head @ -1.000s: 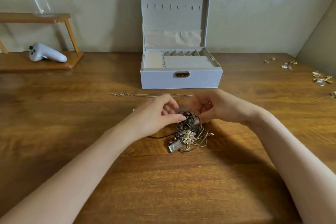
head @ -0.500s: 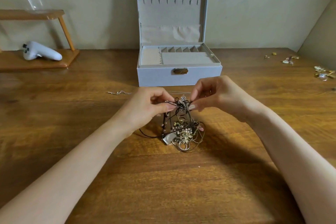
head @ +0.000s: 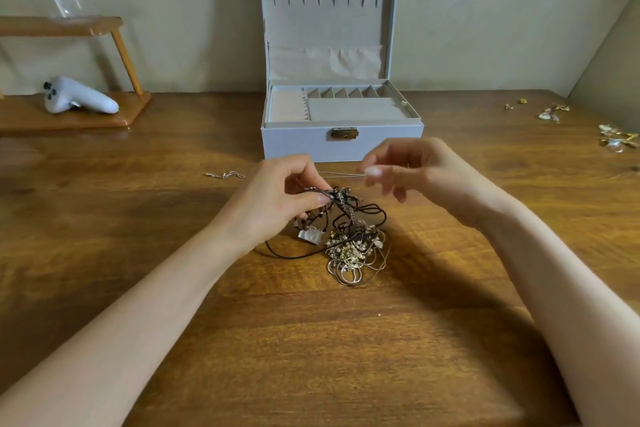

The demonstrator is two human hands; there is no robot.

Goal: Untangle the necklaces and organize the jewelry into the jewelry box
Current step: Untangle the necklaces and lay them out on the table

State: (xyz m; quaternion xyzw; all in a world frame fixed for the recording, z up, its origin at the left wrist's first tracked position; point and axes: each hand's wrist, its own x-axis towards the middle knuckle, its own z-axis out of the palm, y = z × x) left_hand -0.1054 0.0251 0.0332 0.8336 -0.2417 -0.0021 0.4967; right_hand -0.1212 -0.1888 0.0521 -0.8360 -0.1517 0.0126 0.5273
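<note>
Left hand (head: pixel 277 199) pinches necklace tangle (head: pixel 351 239), right hand (head: pixel 419 173) beside — jewelry box (head: pixel 341 147) near

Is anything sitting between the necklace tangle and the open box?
Only a thin silver chain, lying flat on the table just before the jewelry box. The necklace tangle, pinched by the left hand, has an otherwise open path; the lid is up.

Bare wood of the table (head: pixel 311 340) in the foreground gives open passage from either side. At centre lies the tangle of necklaces (head: pixel 349 239), its top pinched by the left hand (head: pixel 277 198). A thin chain (head: pixel 341 174) crosses the narrow strip before the jewelry box (head: pixel 341 147), whose upright lid (head: pixel 329 21) closes the rear. A shelf (head: pixel 69 120) bounds the left, loose jewelry (head: pixel 618 139) the right.
</note>
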